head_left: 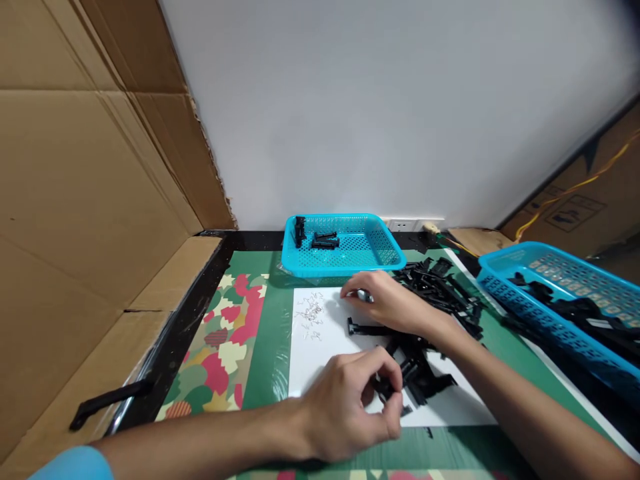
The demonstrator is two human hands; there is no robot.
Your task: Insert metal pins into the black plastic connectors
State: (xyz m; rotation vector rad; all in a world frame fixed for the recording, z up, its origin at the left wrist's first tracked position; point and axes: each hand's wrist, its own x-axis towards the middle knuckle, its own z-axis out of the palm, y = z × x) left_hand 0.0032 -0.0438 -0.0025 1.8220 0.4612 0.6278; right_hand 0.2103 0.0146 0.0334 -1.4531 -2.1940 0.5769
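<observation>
My left hand (357,403) is closed over the front of a white sheet (313,373), with thumb and index finger curled round a small black plastic part (383,387). My right hand (380,300) is at the sheet's far edge, fingers bent and drawn together; whatever is in them is too small or hidden to name. To its left lie several tiny thin wire pieces (311,315). A long black plastic part (367,329) rests below the right hand. Several more black parts (425,380) lie beside the left hand.
A heap of black parts (445,287) lies right of the sheet. At the back, a blue basket (345,272) holds several black parts. Another blue basket (550,327) of black pieces stands at right. Cardboard (90,200) borders the left, with a black bar (110,400) nearby.
</observation>
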